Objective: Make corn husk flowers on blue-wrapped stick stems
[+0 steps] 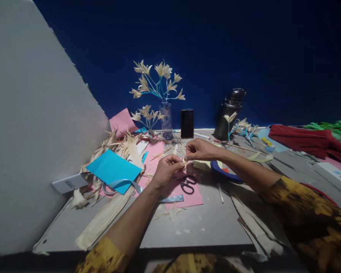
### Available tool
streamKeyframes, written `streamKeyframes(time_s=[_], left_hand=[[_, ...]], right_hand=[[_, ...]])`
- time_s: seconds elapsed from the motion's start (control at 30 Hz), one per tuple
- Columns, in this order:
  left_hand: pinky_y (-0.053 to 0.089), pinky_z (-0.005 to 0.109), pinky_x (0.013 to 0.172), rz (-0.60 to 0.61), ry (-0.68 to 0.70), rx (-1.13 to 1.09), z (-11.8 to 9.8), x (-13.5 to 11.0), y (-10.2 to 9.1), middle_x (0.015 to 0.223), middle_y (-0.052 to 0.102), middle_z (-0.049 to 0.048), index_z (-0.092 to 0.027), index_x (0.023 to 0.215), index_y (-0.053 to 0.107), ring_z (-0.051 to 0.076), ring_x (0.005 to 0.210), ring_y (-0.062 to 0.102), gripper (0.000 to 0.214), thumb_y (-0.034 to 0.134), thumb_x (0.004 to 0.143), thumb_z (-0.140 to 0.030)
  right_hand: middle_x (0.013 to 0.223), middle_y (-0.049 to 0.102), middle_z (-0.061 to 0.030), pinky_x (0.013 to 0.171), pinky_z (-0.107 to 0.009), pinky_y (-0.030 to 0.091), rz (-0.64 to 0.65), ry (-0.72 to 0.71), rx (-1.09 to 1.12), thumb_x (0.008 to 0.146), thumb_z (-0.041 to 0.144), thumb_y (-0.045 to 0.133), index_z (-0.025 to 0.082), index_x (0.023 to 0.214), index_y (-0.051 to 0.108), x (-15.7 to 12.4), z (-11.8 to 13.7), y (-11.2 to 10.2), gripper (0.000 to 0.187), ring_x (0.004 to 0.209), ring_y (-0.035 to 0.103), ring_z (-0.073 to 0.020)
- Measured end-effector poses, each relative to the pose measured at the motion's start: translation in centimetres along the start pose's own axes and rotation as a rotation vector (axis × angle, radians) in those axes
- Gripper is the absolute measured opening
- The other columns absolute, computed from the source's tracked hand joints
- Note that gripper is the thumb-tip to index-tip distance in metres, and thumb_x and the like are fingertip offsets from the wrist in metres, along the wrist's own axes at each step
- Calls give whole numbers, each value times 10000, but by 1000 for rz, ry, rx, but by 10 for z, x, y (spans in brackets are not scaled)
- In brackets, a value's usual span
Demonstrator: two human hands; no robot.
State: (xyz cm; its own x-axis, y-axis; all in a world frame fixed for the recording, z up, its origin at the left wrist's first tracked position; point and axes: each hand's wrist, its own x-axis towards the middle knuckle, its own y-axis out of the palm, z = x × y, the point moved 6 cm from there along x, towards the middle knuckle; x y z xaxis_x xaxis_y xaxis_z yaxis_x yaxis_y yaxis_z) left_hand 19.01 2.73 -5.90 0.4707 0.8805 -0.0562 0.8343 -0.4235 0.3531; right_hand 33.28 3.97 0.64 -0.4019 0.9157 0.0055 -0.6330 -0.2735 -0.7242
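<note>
My left hand [168, 170] is closed in a pinch on a small cream-coloured husk piece [184, 162] above the middle of the table. From the right, my right hand [198, 150] meets it, its fingertips pinched together at the same piece. The fingers cover most of this piece, so its full shape is hidden. Just below the hands, black-handled scissors [188, 184] lie on pink paper [197, 199]. A light blue ribbon [173, 198] is spread near my left wrist. Beside my right forearm rests a dark blue ring, perhaps a tape roll [226, 175].
Dried husks [109, 218] and a blue sheet [113, 170] crowd the left side. Husk flowers [161, 70] stand in a clear bottle [166, 121] at the back, near a phone [187, 124] and a flask [230, 113]. Red cloth [309, 142] lies right.
</note>
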Motion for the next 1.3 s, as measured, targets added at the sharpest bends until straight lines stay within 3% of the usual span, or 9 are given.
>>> streamKeyframes(time_s=[0.23, 0.33, 0.4, 0.47, 0.6, 0.7, 1.03, 1.2, 1.3], left_hand=[[500, 244, 586, 30, -44, -83, 0, -1, 3, 599, 627, 1, -152, 657, 595, 112, 573, 584, 291, 875, 614, -218], [485, 228, 578, 37, -33, -93, 0, 2, 0, 596, 619, -5, -151, 667, 607, 107, 571, 581, 274, 868, 611, -211], [481, 221, 581, 26, 15, -102, -2, 3, -2, 593, 614, -10, -153, 673, 609, 103, 572, 579, 249, 849, 628, -201], [476, 214, 569, -5, 72, -101, -5, 2, -3, 593, 615, -11, -157, 684, 609, 100, 566, 573, 230, 831, 649, -200], [496, 242, 521, -74, 77, -77, -5, -5, 0, 631, 622, -18, -173, 745, 604, 100, 499, 559, 239, 822, 675, -239], [520, 278, 504, -93, 23, -80, -2, -11, 5, 656, 601, -43, -192, 799, 602, 95, 448, 544, 255, 819, 687, -264], [531, 263, 537, -55, 47, -11, 1, -9, 6, 730, 647, 8, -167, 769, 639, 126, 574, 609, 197, 810, 709, -244], [553, 292, 596, -59, 38, -154, 1, -11, 11, 811, 680, 23, -169, 761, 633, 131, 637, 621, 225, 835, 699, -248], [542, 276, 591, -114, 55, -91, 3, -12, 11, 859, 685, 15, -175, 763, 648, 118, 629, 615, 209, 830, 703, -258]], right_hand=[[702, 605, -2, 559, -249, 323, -53, -11, 45, 797, 442, 688, 152, 910, 693, -3, 0, -9, 312, 618, 493, -136], [895, 686, -60, 612, -270, 380, -275, 7, 61, 819, 480, 677, 172, 1047, 695, -16, 1, -25, 384, 694, 552, -161], [864, 684, -65, 607, -280, 378, -483, 44, 108, 829, 479, 654, 169, 925, 700, -31, 0, -33, 327, 675, 539, -160], [701, 628, -37, 571, -278, 351, -567, 113, 218, 817, 476, 652, 166, 732, 665, -44, -5, -26, 322, 612, 486, -146], [611, 555, 19, 515, -258, 316, -318, 222, 597, 733, 499, 741, 160, 745, 678, -47, -14, 25, 345, 533, 432, -111], [661, 573, 24, 504, -246, 322, -286, 229, 766, 697, 498, 787, 165, 791, 674, -44, -17, 47, 363, 532, 455, -103], [537, 457, 67, 455, -231, 197, -416, 236, 984, 651, 465, 832, 181, 662, 586, -39, -26, 53, 376, 471, 334, -77], [528, 457, 66, 456, -238, 211, -506, 240, 1007, 657, 454, 822, 189, 650, 579, -41, -29, 56, 360, 470, 334, -81], [534, 460, 61, 454, -239, 224, -561, 256, 983, 670, 464, 807, 191, 646, 582, -43, -29, 57, 354, 476, 348, -87]])
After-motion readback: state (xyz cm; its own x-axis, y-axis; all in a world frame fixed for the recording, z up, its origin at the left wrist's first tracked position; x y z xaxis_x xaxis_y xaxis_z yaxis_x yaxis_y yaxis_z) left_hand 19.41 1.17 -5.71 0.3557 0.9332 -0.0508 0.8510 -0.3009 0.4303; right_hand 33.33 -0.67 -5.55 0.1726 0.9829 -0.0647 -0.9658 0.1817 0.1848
